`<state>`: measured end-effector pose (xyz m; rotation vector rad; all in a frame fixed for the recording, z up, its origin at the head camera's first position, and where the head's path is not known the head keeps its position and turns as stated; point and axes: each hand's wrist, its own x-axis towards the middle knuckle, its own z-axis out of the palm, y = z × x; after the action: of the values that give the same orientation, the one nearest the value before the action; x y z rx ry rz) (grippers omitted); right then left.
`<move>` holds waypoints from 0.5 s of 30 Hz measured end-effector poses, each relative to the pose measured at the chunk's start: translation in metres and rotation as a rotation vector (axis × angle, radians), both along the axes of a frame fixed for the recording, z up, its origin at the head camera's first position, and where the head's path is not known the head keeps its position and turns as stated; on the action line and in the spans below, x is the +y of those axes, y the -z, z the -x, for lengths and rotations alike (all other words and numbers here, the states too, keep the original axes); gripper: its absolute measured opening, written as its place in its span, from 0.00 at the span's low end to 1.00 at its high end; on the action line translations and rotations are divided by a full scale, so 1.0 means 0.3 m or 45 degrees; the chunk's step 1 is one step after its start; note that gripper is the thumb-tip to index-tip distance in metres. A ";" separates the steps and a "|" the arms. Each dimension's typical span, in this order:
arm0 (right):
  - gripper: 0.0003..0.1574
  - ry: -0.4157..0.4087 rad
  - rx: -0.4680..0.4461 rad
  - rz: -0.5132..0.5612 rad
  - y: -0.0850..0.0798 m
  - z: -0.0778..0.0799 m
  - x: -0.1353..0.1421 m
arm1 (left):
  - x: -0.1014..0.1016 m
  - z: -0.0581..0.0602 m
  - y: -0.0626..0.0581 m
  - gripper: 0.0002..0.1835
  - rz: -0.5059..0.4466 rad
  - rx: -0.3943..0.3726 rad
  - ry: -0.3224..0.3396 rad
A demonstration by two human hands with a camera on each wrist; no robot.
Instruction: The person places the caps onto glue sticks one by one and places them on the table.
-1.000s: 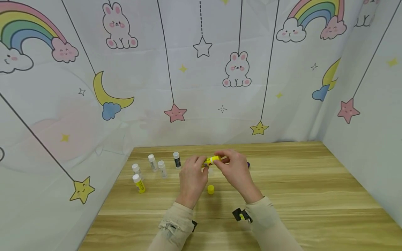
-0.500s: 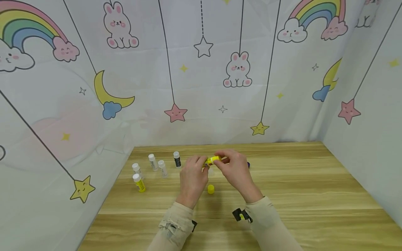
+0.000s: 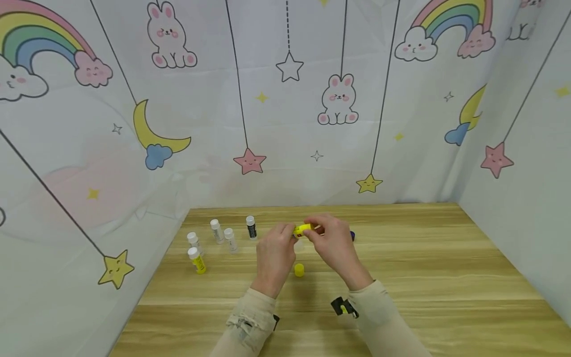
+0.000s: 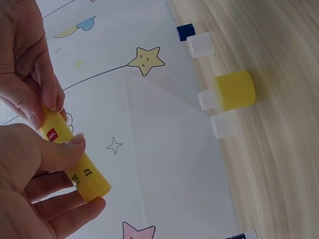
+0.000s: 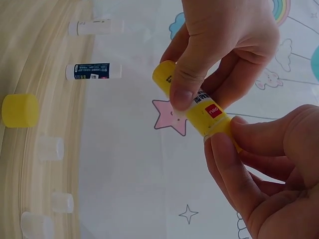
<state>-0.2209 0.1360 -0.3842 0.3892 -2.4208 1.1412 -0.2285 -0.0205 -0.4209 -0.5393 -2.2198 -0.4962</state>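
A yellow glue stick (image 3: 303, 230) with a red logo is held up over the table between both hands. My left hand (image 3: 275, 255) grips its printed body, thumb on one side and fingers on the other, as the left wrist view shows. With thumb and fingertips, my right hand (image 3: 332, 245) pinches the end beside the logo. The right fingers partly cover that end of the stick (image 5: 214, 112). Below the hands, a yellow cap (image 3: 299, 270) stands on the table.
Left of the hands stand several white-capped sticks, one with a yellow body (image 3: 198, 261) and one with a black label (image 3: 251, 228). Translucent white caps (image 4: 201, 45) and a navy cap (image 4: 186, 32) sit beyond the yellow cap. A patterned cloth (image 3: 285, 124) hangs behind the table.
My left hand has shifted slightly right toward the right hand, and less of the glue stick shows between them. Its printed side has turned a little. The right hand keeps its pinch.
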 end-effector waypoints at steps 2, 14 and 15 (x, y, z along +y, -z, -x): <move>0.13 0.009 -0.001 -0.007 -0.005 -0.003 -0.001 | 0.001 -0.002 -0.001 0.15 0.028 0.033 -0.006; 0.11 0.021 -0.101 0.106 -0.029 -0.004 0.005 | -0.004 -0.012 -0.032 0.10 0.226 0.183 -0.008; 0.12 0.010 -0.119 0.112 -0.027 -0.002 0.008 | -0.005 -0.012 -0.031 0.10 0.230 0.184 -0.009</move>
<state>-0.2202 0.1384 -0.3762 0.3050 -2.4386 1.2842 -0.2248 -0.0219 -0.4117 -0.6406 -2.1380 -0.2450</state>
